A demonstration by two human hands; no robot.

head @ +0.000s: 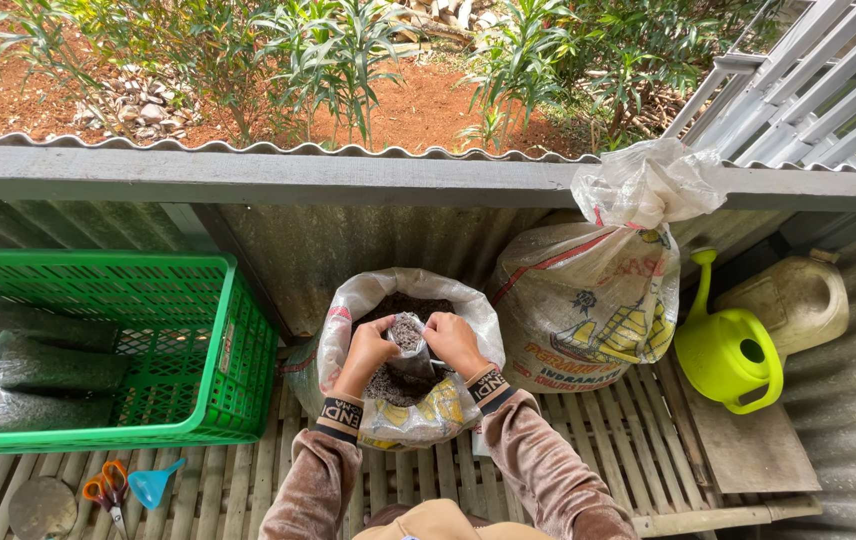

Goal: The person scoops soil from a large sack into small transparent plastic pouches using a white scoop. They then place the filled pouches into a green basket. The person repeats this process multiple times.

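A small clear plastic bag (409, 343) filled with dark soil is held upright over an open white sack (346, 305) of the same dark soil (393, 385). My left hand (367, 350) grips the bag's left side and my right hand (455, 343) grips its right side at the top rim. Both hands are inside the sack's mouth. Brown sleeves with dark patterned cuffs cover my wrists.
A green plastic crate (203, 370) at left holds several filled soil bags (43, 368). Orange-handled scissors (108, 492), a blue funnel (153, 484) and a round metal lid (41, 507) lie on the slatted bamboo floor. A tied full sack (588, 300), lime watering can (733, 350) and tan jug (798, 298) stand right.
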